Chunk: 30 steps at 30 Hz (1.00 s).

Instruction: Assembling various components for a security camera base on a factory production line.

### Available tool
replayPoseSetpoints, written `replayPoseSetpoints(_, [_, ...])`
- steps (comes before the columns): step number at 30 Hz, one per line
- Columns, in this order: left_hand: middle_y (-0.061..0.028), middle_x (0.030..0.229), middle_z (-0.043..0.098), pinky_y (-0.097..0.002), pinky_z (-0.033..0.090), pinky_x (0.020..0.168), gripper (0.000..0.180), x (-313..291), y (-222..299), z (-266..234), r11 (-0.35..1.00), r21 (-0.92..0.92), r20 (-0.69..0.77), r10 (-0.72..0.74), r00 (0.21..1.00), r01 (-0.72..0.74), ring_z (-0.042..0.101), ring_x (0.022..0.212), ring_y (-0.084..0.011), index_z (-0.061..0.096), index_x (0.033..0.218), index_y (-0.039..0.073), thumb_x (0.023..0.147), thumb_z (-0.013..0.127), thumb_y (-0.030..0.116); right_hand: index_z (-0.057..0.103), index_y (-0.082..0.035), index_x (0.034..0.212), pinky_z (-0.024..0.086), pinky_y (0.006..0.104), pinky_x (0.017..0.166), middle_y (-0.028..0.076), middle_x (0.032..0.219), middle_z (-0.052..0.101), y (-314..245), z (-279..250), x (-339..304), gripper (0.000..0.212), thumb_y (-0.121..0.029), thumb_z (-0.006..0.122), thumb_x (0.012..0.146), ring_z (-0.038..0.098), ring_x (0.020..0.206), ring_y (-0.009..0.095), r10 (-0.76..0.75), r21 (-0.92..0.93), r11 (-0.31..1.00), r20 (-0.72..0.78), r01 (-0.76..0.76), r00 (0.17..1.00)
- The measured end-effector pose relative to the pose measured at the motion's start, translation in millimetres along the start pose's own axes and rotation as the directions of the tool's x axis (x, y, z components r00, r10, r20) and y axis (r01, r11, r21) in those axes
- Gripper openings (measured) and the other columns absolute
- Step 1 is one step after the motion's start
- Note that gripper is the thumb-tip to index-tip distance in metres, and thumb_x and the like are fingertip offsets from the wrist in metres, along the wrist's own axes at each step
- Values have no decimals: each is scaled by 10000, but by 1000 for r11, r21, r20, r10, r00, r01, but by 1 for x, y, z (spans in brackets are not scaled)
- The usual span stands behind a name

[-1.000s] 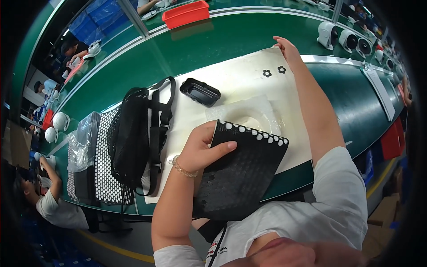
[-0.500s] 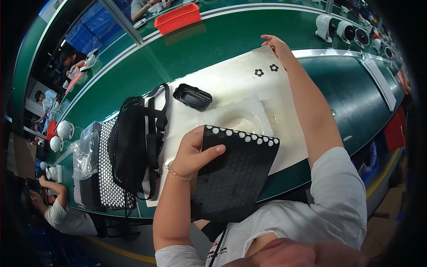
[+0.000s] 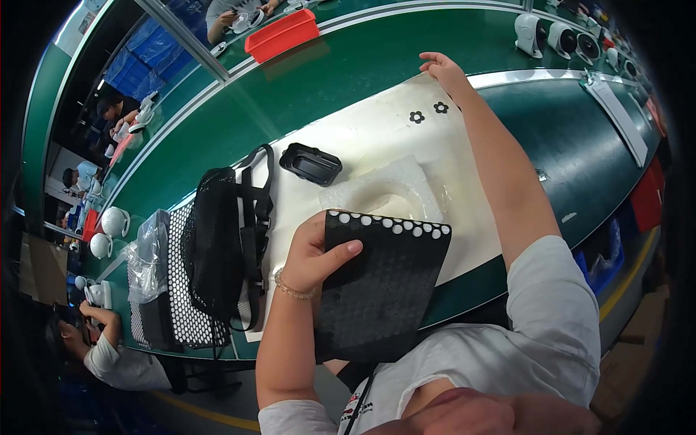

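Observation:
My left hand (image 3: 313,255) is closed on a black perforated sheet (image 3: 380,290), thumb on top, with white round dots showing along its upper edge. The sheet slants down toward my lap. My right hand (image 3: 440,71) reaches to the far corner of a white mat (image 3: 384,109), its visible fingers extended, thumb hidden; whether it touches the mat is unclear. On the mat, a white foam piece (image 3: 384,190) with a curved hollow lies just beyond the black sheet. Left of the foam is a black plastic tray (image 3: 310,164). Two small black flower shapes (image 3: 428,112) mark the mat near my right forearm.
A black mesh bag with straps (image 3: 221,246), dotted mesh pieces (image 3: 185,283) and a clear plastic bag (image 3: 150,257) lie left. A red bin (image 3: 283,36) stands across the green table. White rounded devices (image 3: 531,36) stand far right. Several people work nearby.
The whole view has shifted slightly. My left hand still holds the black sheet, and my right hand stays by the mat's far corner.

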<state>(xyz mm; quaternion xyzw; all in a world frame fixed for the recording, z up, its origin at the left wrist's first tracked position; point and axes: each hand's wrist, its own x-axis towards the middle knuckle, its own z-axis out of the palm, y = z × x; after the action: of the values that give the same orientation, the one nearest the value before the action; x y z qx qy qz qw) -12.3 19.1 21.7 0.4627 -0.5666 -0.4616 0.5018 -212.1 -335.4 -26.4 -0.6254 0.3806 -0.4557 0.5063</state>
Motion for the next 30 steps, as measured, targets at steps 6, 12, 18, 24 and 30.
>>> replayPoseSetpoints(6, [-29, 871, 562, -239, 413, 729, 230, 0, -1, -1, 1000, -12, 18, 1, 1000, 0, 521, 815, -106, 579, 911, -24, 708, 646, 62, 480, -44, 1145, 318, 158, 481, 17, 907, 547, 8, -5, 8, 422, -15, 436, 726, 417, 611, 25, -116, -101, 989, -47, 110, 992])
replayPoseSetpoints(12, [-29, 890, 563, -239, 414, 742, 244, -1, 0, -2, 1000, 0, 42, 9, 999, -9, 518, 834, -101, 572, 932, -21, 712, 643, 59, 480, -46, 1152, 354, 165, 531, 22, 907, 556, 6, -6, 7, 410, -31, 458, 743, 446, 641, 39, -65, -177, 983, -32, 58, 997])
replayPoseSetpoints(18, [-32, 889, 574, -238, 412, 746, 267, -1, -1, -1, 999, -36, 42, -18, 999, 19, 516, 835, -96, 561, 945, -24, 708, 647, 62, 500, -52, 1139, 385, 181, 713, 13, 898, 564, 8, -7, 7, 374, -54, 492, 766, 501, 800, 71, -107, -242, 964, 10, 106, 994])
replayPoseSetpoints(24, [-31, 887, 576, -238, 411, 749, 269, 0, 0, 0, 999, -35, 34, -15, 999, 16, 515, 834, -96, 558, 950, -24, 710, 644, 63, 506, -56, 1132, 382, 181, 720, 4, 887, 561, 5, -6, 3, 362, -43, 495, 770, 502, 806, 68, -85, -230, 969, 12, 85, 996])
replayPoseSetpoints(30, [-28, 891, 572, -240, 409, 752, 262, -1, -1, -1, 1000, -2, 39, -1, 999, 1, 513, 835, -97, 559, 952, -23, 722, 642, 72, 505, -63, 1135, 379, 183, 716, -3, 866, 547, 5, -6, 3, 364, -36, 494, 772, 492, 790, 68, -89, -227, 970, 17, 90, 996])
